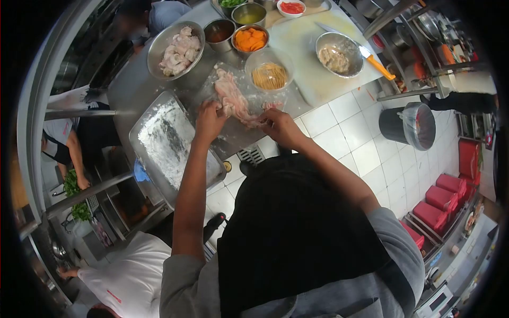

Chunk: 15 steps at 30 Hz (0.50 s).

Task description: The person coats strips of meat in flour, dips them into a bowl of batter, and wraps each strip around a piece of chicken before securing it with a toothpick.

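A long piece of raw pale pink meat (233,97) lies stretched out on the floured steel table (124,90). My left hand (210,119) pinches its left side. At its lower right end, the fingers of my right hand (279,127) are closed on the meat's edge. A smaller pink scrap (272,105) lies just above my right hand. Behind the meat stands a clear bowl of thin yellowish sticks (269,76). To the left of my left hand is a metal tray of white flour (164,139).
A bowl of meat pieces (180,51), a cup of orange slices (250,40) and a dark sauce pot (219,33) stand behind. On the cutting board (305,79) are a metal bowl (339,54) and an orange-handled knife (377,64). Other people are at the left and top.
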Each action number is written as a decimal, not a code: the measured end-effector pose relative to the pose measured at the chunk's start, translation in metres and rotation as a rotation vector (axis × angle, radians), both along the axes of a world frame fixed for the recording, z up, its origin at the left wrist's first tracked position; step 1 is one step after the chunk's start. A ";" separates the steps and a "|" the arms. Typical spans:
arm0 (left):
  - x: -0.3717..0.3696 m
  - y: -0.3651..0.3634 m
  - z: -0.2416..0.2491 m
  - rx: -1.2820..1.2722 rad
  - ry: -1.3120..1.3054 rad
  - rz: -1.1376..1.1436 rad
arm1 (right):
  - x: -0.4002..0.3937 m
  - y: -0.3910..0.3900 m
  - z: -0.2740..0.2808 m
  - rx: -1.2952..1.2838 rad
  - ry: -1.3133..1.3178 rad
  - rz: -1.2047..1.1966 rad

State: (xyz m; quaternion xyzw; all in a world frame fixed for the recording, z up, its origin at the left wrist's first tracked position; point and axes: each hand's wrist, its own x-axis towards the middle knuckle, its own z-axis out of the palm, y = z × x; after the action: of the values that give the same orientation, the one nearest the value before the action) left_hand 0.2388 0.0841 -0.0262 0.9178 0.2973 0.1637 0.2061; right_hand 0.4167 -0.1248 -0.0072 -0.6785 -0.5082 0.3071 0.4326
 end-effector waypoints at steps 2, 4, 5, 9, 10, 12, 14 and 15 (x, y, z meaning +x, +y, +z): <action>0.002 0.003 -0.004 -0.078 0.085 0.001 | -0.003 0.002 -0.004 0.002 -0.005 0.041; 0.003 0.004 -0.003 -0.098 0.104 0.005 | -0.002 0.001 -0.010 0.025 0.040 0.035; 0.004 0.003 0.001 -0.116 0.121 0.005 | -0.001 -0.001 -0.010 0.024 0.040 0.033; 0.003 0.001 0.022 -0.403 0.108 0.123 | 0.001 -0.003 -0.011 -0.034 0.070 -0.011; -0.001 0.010 0.014 -0.504 -0.008 0.105 | 0.003 -0.003 -0.012 -0.060 0.078 -0.016; -0.007 0.021 0.017 -0.602 -0.125 0.083 | 0.004 -0.001 -0.007 -0.031 0.074 -0.007; -0.010 0.029 0.026 -0.675 -0.234 -0.011 | 0.006 0.006 -0.003 -0.001 0.070 0.004; -0.008 0.029 0.038 -0.673 -0.232 -0.013 | 0.006 0.012 -0.001 0.029 0.087 -0.004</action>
State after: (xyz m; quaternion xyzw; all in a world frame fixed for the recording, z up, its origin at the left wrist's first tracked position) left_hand 0.2307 0.1136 0.0118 0.7755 0.3035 0.1584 0.5305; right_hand 0.4229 -0.1125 -0.0086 -0.6590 -0.4920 0.3281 0.4648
